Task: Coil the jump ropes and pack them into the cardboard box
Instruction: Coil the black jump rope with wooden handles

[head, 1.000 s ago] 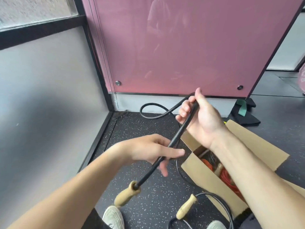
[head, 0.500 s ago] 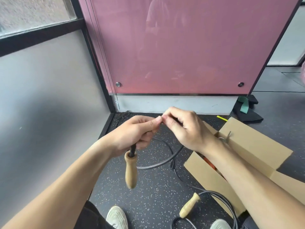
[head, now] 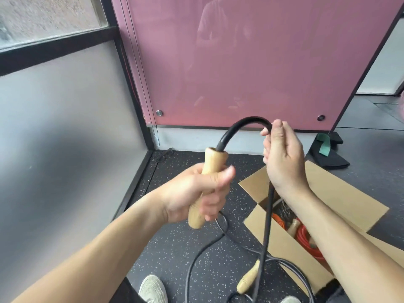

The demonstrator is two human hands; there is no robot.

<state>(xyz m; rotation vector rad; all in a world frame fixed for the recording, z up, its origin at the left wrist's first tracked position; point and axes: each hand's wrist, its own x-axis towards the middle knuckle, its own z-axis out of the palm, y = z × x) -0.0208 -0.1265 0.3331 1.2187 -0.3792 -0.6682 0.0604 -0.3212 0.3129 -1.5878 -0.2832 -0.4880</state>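
Below, orange rope [head: 305, 236] (plus wooden handle [head: 294, 226]) in cardboard box [head: 290, 253]

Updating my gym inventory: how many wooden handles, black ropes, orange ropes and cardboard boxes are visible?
Wooden handles: 3
Black ropes: 1
Orange ropes: 1
Cardboard boxes: 1
Total: 6

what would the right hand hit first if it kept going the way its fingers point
Likely the pink panel. The right hand, pinching the black rope, points up and forward, and nothing else shows in that line; depth is unclear.
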